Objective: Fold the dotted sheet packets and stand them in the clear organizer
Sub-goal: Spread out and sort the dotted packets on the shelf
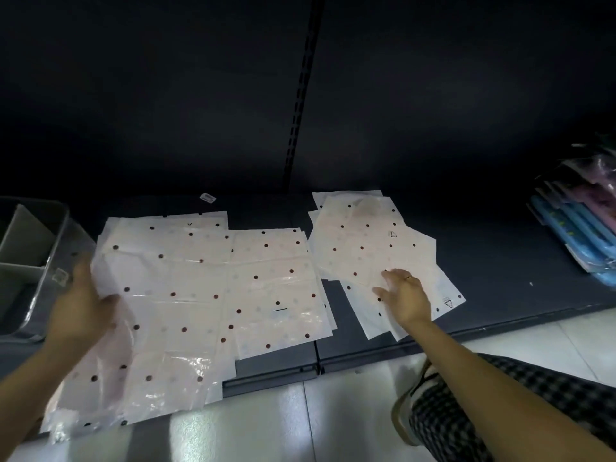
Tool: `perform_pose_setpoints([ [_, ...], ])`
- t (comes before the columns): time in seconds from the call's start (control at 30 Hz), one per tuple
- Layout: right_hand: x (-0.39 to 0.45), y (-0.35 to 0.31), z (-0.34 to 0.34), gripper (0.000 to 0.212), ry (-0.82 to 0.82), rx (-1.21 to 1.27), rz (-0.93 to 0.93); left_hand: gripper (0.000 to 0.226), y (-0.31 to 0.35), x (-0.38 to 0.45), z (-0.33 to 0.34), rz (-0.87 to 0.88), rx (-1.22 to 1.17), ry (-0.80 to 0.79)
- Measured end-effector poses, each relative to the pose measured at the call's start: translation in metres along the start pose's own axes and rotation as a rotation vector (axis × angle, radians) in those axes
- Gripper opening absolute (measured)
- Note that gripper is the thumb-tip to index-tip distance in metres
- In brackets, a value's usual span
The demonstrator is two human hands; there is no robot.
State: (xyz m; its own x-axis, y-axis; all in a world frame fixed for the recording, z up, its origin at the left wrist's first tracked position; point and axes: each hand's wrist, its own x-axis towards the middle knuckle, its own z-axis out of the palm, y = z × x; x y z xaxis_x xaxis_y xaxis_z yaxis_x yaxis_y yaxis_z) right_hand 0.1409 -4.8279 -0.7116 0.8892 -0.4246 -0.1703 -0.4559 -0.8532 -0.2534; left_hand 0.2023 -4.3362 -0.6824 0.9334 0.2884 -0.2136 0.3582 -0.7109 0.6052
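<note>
Pale pink dotted sheet packets lie spread on a dark low shelf. A large overlapping group (206,288) covers the middle and left, one glossy packet hanging over the shelf's front edge. A smaller fanned pile (363,248) lies to the right. My left hand (80,308) rests at the left edge of the large group, thumb on the packet; whether it grips is unclear. My right hand (405,293) lies flat, fingers spread, on the near part of the right pile. The clear organizer (50,258) with a grey divider stands at the far left.
The dark shelf (500,271) has a front lip above a white tiled floor (300,421). Blue and pink packaged goods (580,225) are stacked at the right end. A small white label (207,197) lies at the back. My checked trouser leg and shoe (433,411) are at lower right.
</note>
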Motion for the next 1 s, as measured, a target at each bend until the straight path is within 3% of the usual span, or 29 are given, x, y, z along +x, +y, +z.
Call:
perform_pose_setpoints([
  [0.07,0.001,0.002,0.000,0.025,0.100,-0.044,-0.036,0.082,-0.011,-0.002,0.008,0.097,0.181,0.046],
  [0.1,0.002,0.002,-0.001,0.020,0.132,-0.071,-0.040,0.077,-0.013,-0.005,0.014,0.231,0.291,0.075],
  [0.17,0.003,0.001,-0.002,0.019,0.131,-0.049,-0.020,0.064,-0.011,-0.017,0.025,0.473,0.477,-0.016],
  [0.2,0.004,-0.001,-0.004,0.026,0.088,-0.010,0.000,0.071,-0.004,-0.024,0.029,0.495,0.541,-0.154],
  [0.27,0.003,-0.004,-0.008,0.048,-0.029,-0.009,0.013,0.094,-0.001,-0.034,0.042,0.483,0.543,-0.340],
  [0.3,0.003,-0.005,-0.009,0.053,-0.065,-0.036,0.009,0.103,-0.005,-0.035,0.049,0.467,0.530,-0.360],
  [0.4,0.002,-0.005,-0.008,0.034,0.000,-0.064,-0.015,0.116,-0.008,-0.038,0.056,0.423,0.618,-0.381],
  [0.53,0.000,-0.007,-0.011,0.022,0.126,-0.051,-0.019,0.110,-0.006,-0.031,0.051,0.424,0.698,-0.409],
  [0.63,-0.005,-0.014,-0.019,0.022,0.259,0.001,-0.022,0.085,-0.002,-0.027,0.051,0.395,0.666,-0.407],
  [0.73,-0.010,-0.029,-0.033,0.024,0.423,0.107,-0.049,0.064,0.016,-0.037,0.052,0.501,0.518,-0.290],
  [0.8,-0.014,-0.049,-0.041,0.024,0.431,0.190,-0.087,0.055,0.036,-0.051,0.056,0.606,0.290,-0.253],
  [0.87,-0.023,-0.076,-0.045,0.024,0.370,0.234,-0.129,0.037,0.065,-0.071,0.062,0.571,0.023,-0.386],
  [0.93,-0.039,-0.107,-0.044,0.023,0.271,0.275,-0.169,0.023,0.095,-0.096,0.069,0.392,-0.280,-0.641],
  [1.0,-0.060,-0.137,-0.036,0.021,0.158,0.341,-0.231,0.025,0.118,-0.115,0.076,0.163,-0.562,-0.806],
])
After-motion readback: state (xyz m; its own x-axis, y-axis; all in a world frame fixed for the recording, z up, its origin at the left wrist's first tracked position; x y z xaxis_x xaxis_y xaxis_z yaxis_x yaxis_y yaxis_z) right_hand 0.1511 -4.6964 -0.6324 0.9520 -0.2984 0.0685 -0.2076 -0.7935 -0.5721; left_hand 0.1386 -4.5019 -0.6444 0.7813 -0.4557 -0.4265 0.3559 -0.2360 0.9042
